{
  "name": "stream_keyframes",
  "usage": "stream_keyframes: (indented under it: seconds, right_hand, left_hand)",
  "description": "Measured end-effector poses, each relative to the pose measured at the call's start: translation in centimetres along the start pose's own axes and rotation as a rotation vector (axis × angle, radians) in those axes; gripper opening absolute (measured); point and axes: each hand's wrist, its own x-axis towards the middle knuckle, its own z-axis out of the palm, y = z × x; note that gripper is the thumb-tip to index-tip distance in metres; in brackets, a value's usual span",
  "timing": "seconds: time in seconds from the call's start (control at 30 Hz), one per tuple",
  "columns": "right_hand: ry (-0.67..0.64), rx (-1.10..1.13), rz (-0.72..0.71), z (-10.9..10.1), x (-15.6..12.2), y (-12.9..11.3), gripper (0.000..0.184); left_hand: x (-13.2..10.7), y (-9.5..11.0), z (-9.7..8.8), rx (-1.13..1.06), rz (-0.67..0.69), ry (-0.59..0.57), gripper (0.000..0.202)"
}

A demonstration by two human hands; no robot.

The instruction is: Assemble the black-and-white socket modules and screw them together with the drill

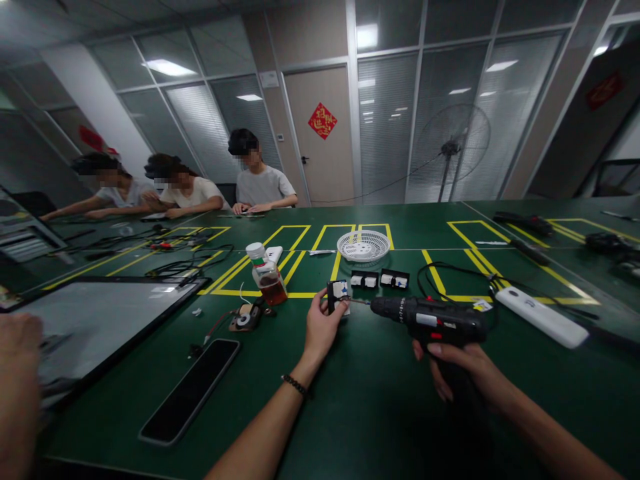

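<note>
My left hand (pixel 320 328) grips a small black and white block (pixel 338 294) and holds it upright on the green table (pixel 370 400). My right hand (pixel 457 367) is wrapped round the handle of a black electric screwdriver (pixel 430 318). The tool lies level, and its thin bit touches the right side of the block. Two similar small black parts (pixel 379 279) lie just behind the block. A white round fan grille (pixel 363 245) rests further back.
A bottle of brown liquid (pixel 267 273) stands left of the block, near a small motor part with wires (pixel 244 319). A dark phone (pixel 193 389) and a large flat panel (pixel 100 320) lie at the left. A white power strip (pixel 543 317) lies right. Three people sit at the far left.
</note>
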Motion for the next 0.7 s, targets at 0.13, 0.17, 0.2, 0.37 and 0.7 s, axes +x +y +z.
stream_keyframes:
  seconds: [0.13,0.17,0.2,0.37,0.7]
  right_hand:
    - [0.003,0.008,0.009,-0.06,0.1,0.21,0.032]
    - [0.007,0.008,0.012,-0.1,0.11,0.28,0.032]
    - [0.011,0.005,0.012,-0.14,0.12,0.34,0.032]
    - [0.009,-0.011,0.018,-0.19,0.13,0.34,0.031]
    - [-0.006,-0.04,0.016,0.01,0.13,-0.14,0.03]
  left_hand:
    - [0.0,0.07,-0.03,0.009,0.004,-0.008,0.057]
    - [-0.01,0.07,-0.02,0.01,0.005,-0.009,0.057]
    - [-0.02,0.08,-0.01,0.01,0.007,-0.009,0.057]
    - [-0.07,0.04,0.08,0.02,0.016,-0.009,0.056]
    - [-0.27,0.44,-0.67,0.414,0.118,0.097,0.067]
